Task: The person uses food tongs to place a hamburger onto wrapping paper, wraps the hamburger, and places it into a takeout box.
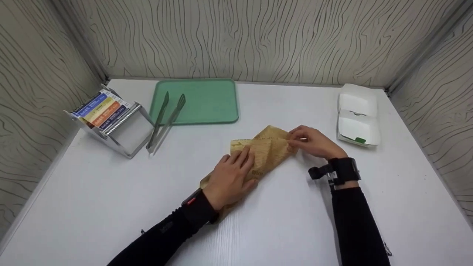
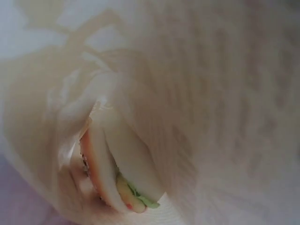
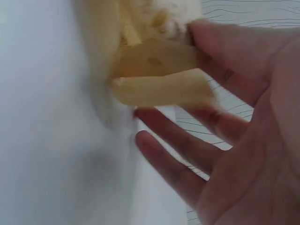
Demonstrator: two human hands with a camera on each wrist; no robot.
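Basically, printed paper w/ filled sandwich inside, on white table.
L hand rests on it, fingers extended; R hand pinches its far-R end. Paper prob. light, easily torn; sandwich prob. soft: support from below, approx. mid-length, no squeezing. White box open at R; tongs partly on green tray.

The left arm slants in from near left; the left hand lies back up, fingers extended toward the far side, thumb spread to the right. The right arm reaches from near right, its wrist turned left. The right hand, farther away, pinches with thumb and fingers, the lowest two reaching loosely apart.
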